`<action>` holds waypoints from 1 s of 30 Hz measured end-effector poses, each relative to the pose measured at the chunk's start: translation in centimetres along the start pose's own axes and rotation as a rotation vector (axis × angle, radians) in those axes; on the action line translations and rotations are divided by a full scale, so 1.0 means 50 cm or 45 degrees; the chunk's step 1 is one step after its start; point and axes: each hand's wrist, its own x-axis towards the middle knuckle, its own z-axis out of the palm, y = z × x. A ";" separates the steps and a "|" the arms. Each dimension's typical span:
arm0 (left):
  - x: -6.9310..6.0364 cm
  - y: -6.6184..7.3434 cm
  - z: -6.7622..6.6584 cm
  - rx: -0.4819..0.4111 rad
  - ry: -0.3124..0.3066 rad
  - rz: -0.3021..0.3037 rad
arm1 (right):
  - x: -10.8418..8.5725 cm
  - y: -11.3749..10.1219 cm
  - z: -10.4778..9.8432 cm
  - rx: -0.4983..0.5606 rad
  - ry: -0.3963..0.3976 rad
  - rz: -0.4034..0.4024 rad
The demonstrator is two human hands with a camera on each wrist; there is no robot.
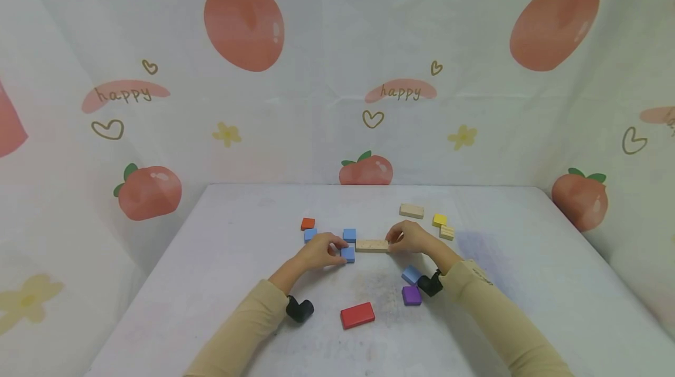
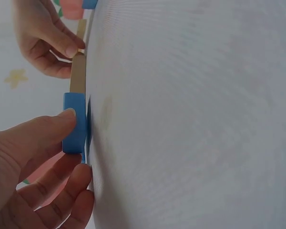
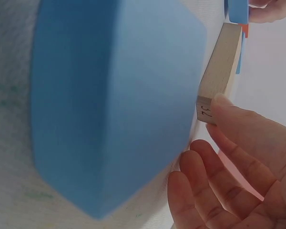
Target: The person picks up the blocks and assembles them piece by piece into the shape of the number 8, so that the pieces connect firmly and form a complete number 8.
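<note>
My left hand [image 1: 320,251] pinches a small blue block [image 1: 348,254] between thumb and fingers. In the left wrist view the thumb lies against the side of this blue block [image 2: 74,123]. A second blue block [image 1: 350,235] sits just behind it. Between the hands lies a long plain wooden block [image 1: 371,245], its left end close to the blue blocks. My right hand [image 1: 411,237] pinches the right end of this wooden block [image 3: 220,67], where dark marks show on the end face. The fingertips behind the blocks are partly hidden.
Behind the left hand are another blue block [image 1: 310,235] and an orange-red one [image 1: 308,223]. A wooden block [image 1: 411,210], a yellow block [image 1: 440,220] and a small wooden piece [image 1: 446,232] lie back right. Nearer are blue [image 1: 411,274], purple [image 1: 411,295] and red [image 1: 357,315] blocks.
</note>
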 end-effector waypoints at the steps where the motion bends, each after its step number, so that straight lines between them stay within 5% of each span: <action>1: 0.001 0.000 0.001 0.001 0.000 0.001 | 0.000 0.000 0.000 0.000 0.002 0.000; 30: 0.001 0.005 0.006 0.013 0.006 -0.053 | -0.002 -0.001 0.002 0.003 0.008 0.007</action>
